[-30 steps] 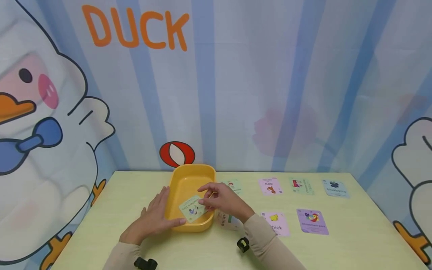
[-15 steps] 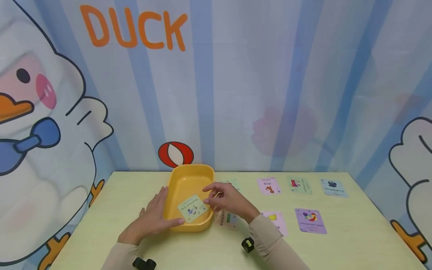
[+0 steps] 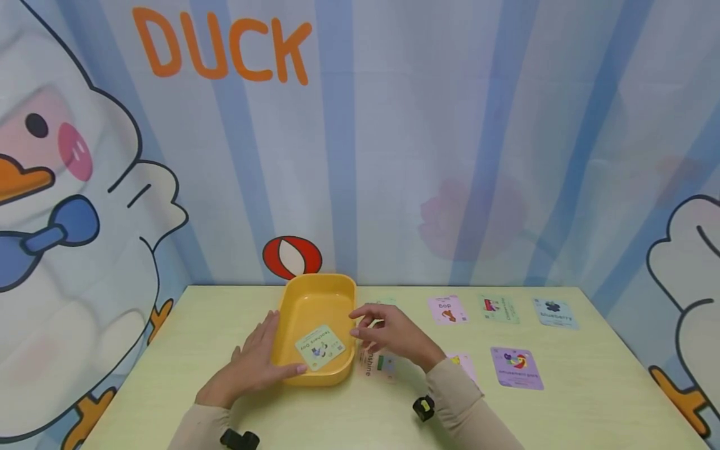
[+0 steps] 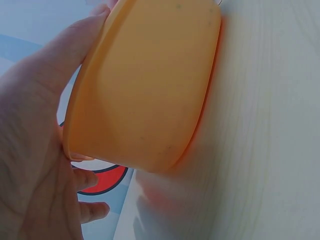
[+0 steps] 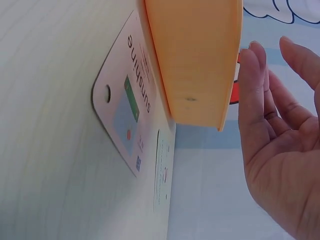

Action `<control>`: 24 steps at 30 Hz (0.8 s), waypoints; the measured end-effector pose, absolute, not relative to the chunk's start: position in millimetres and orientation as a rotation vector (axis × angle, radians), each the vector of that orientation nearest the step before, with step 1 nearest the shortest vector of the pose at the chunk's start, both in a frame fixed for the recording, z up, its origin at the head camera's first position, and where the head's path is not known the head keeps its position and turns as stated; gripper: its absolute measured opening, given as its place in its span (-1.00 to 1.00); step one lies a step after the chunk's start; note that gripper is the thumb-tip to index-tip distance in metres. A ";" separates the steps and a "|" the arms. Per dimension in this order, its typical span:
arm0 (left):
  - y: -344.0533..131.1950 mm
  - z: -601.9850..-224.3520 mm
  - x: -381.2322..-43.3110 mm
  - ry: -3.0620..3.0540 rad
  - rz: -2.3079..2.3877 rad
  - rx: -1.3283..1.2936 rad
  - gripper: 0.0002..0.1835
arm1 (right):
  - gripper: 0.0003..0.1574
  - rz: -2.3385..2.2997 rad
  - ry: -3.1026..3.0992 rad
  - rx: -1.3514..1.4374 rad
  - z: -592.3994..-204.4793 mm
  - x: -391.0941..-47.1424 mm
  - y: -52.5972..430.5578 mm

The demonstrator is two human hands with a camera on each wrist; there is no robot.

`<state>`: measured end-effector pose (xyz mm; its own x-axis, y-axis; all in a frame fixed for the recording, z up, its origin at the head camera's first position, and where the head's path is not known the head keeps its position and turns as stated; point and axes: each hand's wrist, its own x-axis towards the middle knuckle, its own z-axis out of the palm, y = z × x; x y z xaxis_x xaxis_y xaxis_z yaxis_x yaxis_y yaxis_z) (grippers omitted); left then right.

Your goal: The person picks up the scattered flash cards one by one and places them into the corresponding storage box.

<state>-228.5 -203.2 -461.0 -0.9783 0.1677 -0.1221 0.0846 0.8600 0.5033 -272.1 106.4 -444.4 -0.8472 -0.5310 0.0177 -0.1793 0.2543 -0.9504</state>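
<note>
A yellow plastic tray (image 3: 315,306) stands on the table, and in it lies a pale green "teachers' Day" card (image 3: 320,348). My left hand (image 3: 253,364) rests along the tray's left side, fingers straight, with the thumb at the front rim. In the left wrist view the thumb (image 4: 70,47) lies along the tray's rim. My right hand (image 3: 396,334) hovers just beyond the tray's right rim, its fingers loosely bent and holding nothing. Below it is the "sunshine" card (image 5: 127,95), flat on the table beside the tray and partly covered by the hand in the head view.
More cards lie to the right: a pink dog card (image 3: 448,310), a green card (image 3: 499,309), a blueberry card (image 3: 555,313) and a purple amusement park card (image 3: 517,369). The right sleeve partly hides a pink card (image 3: 464,365). A duck-print curtain (image 3: 388,156) hangs behind the table.
My right hand lets go of the teachers' Day card, which now lies in the tray, and draws back rightward past the rim. The left hand stays on the tray.
</note>
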 end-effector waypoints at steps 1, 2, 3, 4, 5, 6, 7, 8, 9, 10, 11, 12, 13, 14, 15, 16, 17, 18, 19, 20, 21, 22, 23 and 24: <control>-203.1 -461.1 -228.6 2.870 0.768 0.192 0.40 | -0.51 -1.619 2.228 -0.650 -444.4 -272.1 108.1; -203.2 -461.1 -228.7 2.866 0.772 0.189 0.40 | -0.49 -1.615 2.232 -0.647 -444.6 -272.2 109.9; -203.2 -461.1 -228.7 2.862 0.775 0.187 0.40 | -0.47 -1.613 2.235 -0.643 -444.6 -272.2 111.8; -203.2 -460.9 -228.6 2.860 0.777 0.183 0.41 | -0.46 -1.608 2.240 -0.641 -445.1 -272.7 113.7; -203.1 -460.6 -228.6 2.858 0.780 0.181 0.41 | -0.46 -1.603 2.247 -0.640 -445.2 -272.9 115.6; -203.2 -460.4 -228.5 2.858 0.781 0.180 0.41 | -0.47 -1.600 2.251 -0.641 -445.3 -272.9 117.6; -203.3 -460.2 -228.4 2.859 0.784 0.181 0.41 | -0.47 -1.599 2.254 -0.642 -445.2 -273.1 119.5; -203.5 -460.1 -228.3 2.862 0.784 0.185 0.40 | -0.48 -1.597 2.259 -0.645 -445.2 -273.1 121.4; -203.6 -460.0 -228.1 2.866 0.784 0.190 0.40 | -0.49 -1.599 2.261 -0.644 -445.0 -273.1 123.3; -203.8 -460.0 -228.1 2.869 0.786 0.194 0.39 | -0.50 -1.601 2.260 -0.643 -444.8 -273.0 125.2; -203.9 -460.0 -227.9 2.871 0.789 0.198 0.39 | -0.51 -1.603 2.257 -0.642 -444.7 -273.0 127.0; -204.1 -460.1 -227.8 2.874 0.790 0.203 0.38 | -0.50 -1.604 2.253 -0.640 -444.4 -272.8 128.9; -204.1 -460.2 -227.8 2.875 0.793 0.206 0.38 | -0.50 -1.603 2.250 -0.641 -444.3 -272.7 130.7; -204.2 -460.3 -227.6 2.875 0.795 0.209 0.38 | -0.49 -1.602 2.248 -0.641 -444.2 -272.5 132.5; -204.2 -460.3 -227.6 2.874 0.798 0.210 0.38 | -0.49 -1.601 2.245 -0.639 -444.0 -272.4 134.3; -204.1 -460.3 -227.6 2.872 0.799 0.209 0.38 | -0.48 -1.598 2.242 -0.638 -443.8 -272.1 136.1; -204.0 -460.3 -227.6 2.870 0.797 0.207 0.38 | -0.47 -1.594 2.242 -0.635 -443.4 -271.9 137.9; -203.8 -460.2 -227.6 2.867 0.795 0.204 0.38 | -0.46 -1.589 2.247 -0.631 -443.1 -271.6 139.6; -203.7 -460.3 -227.8 2.865 0.792 0.202 0.39 | -0.46 -1.586 2.248 -0.626 -442.8 -271.2 141.4; -203.6 -460.2 -228.0 2.863 0.790 0.201 0.39 | -0.46 -1.583 2.249 -0.622 -442.2 -270.7 143.2; -203.5 -460.0 -228.2 2.861 0.789 0.198 0.40 | -0.46 -1.579 2.253 -0.618 -441.5 -270.2 145.0; -203.4 -460.2 -228.0 2.861 0.785 0.197 0.40 | -0.46 -1.576 2.255 -0.615 -441.1 -269.6 146.7; -203.4 -460.3 -228.0 2.860 0.783 0.196 0.40 | -0.46 -1.570 2.261 -0.615 -440.7 -269.1 148.3; -203.3 -460.3 -227.8 2.860 0.782 0.196 0.40 | -0.46 -1.566 2.265 -0.615 -440.4 -268.7 150.0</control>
<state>-227.8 -203.3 -460.3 -0.9769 0.1704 -0.1288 0.0812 0.8539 0.5140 -268.7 150.0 -440.4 -0.8567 -0.5155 -0.0165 -0.1666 0.3069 -0.9370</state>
